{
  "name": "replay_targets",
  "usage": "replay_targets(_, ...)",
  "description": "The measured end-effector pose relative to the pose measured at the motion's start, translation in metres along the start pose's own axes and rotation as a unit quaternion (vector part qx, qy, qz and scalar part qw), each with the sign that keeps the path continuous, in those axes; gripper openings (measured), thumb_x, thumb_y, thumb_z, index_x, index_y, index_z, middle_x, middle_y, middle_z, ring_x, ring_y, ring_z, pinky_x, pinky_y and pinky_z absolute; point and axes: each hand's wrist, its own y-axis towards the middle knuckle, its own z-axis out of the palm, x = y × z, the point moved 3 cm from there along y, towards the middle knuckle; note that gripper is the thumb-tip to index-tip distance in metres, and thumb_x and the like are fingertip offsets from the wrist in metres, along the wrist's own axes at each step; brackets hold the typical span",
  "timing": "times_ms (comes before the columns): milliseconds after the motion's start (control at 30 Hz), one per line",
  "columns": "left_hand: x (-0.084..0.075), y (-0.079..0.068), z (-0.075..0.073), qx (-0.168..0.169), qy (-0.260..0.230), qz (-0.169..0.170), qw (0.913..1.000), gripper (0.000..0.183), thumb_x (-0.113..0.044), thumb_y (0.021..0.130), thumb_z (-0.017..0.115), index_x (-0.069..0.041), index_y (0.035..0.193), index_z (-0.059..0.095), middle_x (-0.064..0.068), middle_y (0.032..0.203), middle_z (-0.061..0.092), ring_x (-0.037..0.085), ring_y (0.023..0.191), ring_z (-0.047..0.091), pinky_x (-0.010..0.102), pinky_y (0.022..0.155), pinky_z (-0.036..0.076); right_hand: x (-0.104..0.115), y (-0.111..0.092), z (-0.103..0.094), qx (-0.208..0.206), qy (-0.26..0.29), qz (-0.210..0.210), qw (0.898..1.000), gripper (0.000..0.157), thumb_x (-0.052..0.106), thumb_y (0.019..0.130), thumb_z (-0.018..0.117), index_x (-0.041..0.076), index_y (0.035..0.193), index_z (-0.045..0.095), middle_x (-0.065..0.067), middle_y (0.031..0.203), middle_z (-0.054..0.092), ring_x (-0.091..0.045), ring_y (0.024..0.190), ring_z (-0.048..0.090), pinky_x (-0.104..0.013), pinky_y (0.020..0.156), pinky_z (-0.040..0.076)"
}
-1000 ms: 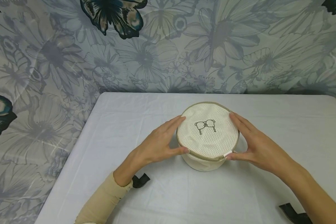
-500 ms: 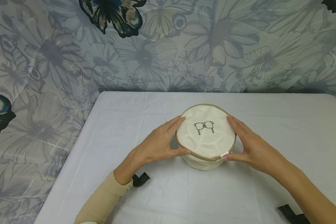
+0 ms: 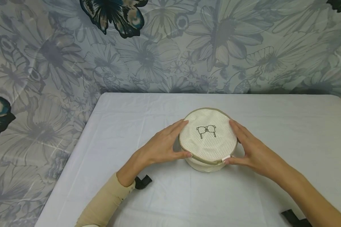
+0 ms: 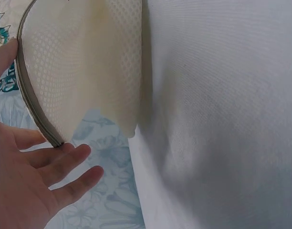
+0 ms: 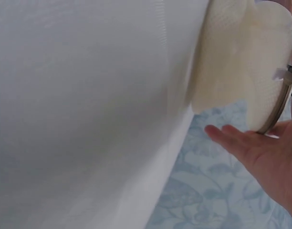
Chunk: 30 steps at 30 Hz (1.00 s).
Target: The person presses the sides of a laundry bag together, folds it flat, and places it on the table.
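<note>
A round cream mesh laundry bag [image 3: 210,146] stands on the white-covered table, its lid facing up with a dark line drawing on it. An olive zip [image 4: 29,102] runs round the lid's edge, and a white tab [image 3: 226,158] shows at its front right. My left hand [image 3: 162,145] holds the left rim, thumb at the front and fingers farther back. Opposite it, my right hand [image 3: 254,149] holds the right rim the same way, its thumb by the white tab. In both wrist views the soft mesh side wall [image 5: 222,57] sags below the rim. The bag's inside is hidden.
White cloth [image 3: 147,110] covers the table. Behind and to the left hangs a grey floral backdrop [image 3: 147,60] with dark butterflies [image 3: 113,15]. Black straps [image 3: 143,182] stick out near both wrists.
My right hand has shifted a little to the left, and the bag's right rim has come in with it. The lid's far edge sits slightly lower. My left hand has hardly moved.
</note>
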Motion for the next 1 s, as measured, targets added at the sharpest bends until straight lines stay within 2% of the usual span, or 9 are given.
replay_targets(133,0.0,0.0,0.002,0.006,-0.007,-0.005,0.9999,0.106,-0.069,0.084,0.064,-0.016,0.161,0.016,0.008,0.164,0.021,0.023,0.148,0.026,0.043,0.115,0.032,-0.002,-0.001,0.003,0.004,-0.007,-0.002,1.0,0.124,0.044,0.073,0.086,0.012,0.161,0.005,-0.018,0.162,0.021,-0.042,0.134,0.042,-0.051,0.098,0.043)
replay_targets(267,0.001,0.001,0.003,0.012,-0.01,-0.009,0.9998,0.106,-0.069,0.083,0.065,-0.016,0.161,0.015,0.009,0.164,0.021,0.023,0.148,0.026,0.043,0.115,0.033,-0.003,-0.001,0.006,0.004,-0.002,-0.009,1.0,0.124,0.042,0.073,0.086,0.009,0.161,0.005,-0.02,0.161,0.021,-0.041,0.131,0.046,-0.045,0.093,0.049)
replay_targets(500,0.003,0.002,0.006,0.02,-0.001,-0.008,0.9998,0.107,-0.072,0.083,0.062,-0.015,0.161,0.015,0.013,0.163,0.024,0.024,0.147,0.028,0.044,0.115,0.033,-0.005,-0.001,0.009,0.009,-0.008,-0.005,1.0,0.124,0.044,0.074,0.086,0.007,0.16,0.005,-0.023,0.161,0.021,-0.044,0.134,0.042,-0.049,0.093,0.049)
replay_targets(633,0.003,0.002,0.007,0.03,-0.016,-0.015,0.9993,0.109,-0.073,0.082,0.063,-0.016,0.161,0.014,0.011,0.164,0.021,0.024,0.147,0.028,0.043,0.114,0.033,-0.006,-0.001,0.01,0.01,-0.004,-0.006,1.0,0.124,0.044,0.074,0.086,0.005,0.16,0.006,-0.025,0.16,0.021,-0.044,0.133,0.043,-0.046,0.09,0.053)
replay_targets(767,0.004,0.002,0.011,0.046,-0.035,-0.028,0.9979,0.109,-0.072,0.082,0.064,-0.018,0.161,0.012,0.008,0.165,0.017,0.024,0.146,0.031,0.041,0.113,0.035,-0.007,-0.001,0.011,0.027,0.014,0.007,1.0,0.122,0.048,0.076,0.083,0.004,0.159,0.006,-0.025,0.161,0.02,-0.043,0.131,0.047,-0.043,0.088,0.054)
replay_targets(1000,0.005,0.001,0.015,0.056,-0.029,-0.033,0.9975,0.109,-0.071,0.081,0.065,-0.018,0.161,0.012,0.009,0.165,0.017,0.028,0.142,0.036,0.043,0.111,0.039,-0.01,0.0,0.014,0.045,0.038,0.02,0.998,0.12,0.05,0.077,0.08,0.003,0.159,0.006,-0.027,0.16,0.02,-0.038,0.115,0.061,-0.043,0.087,0.054)
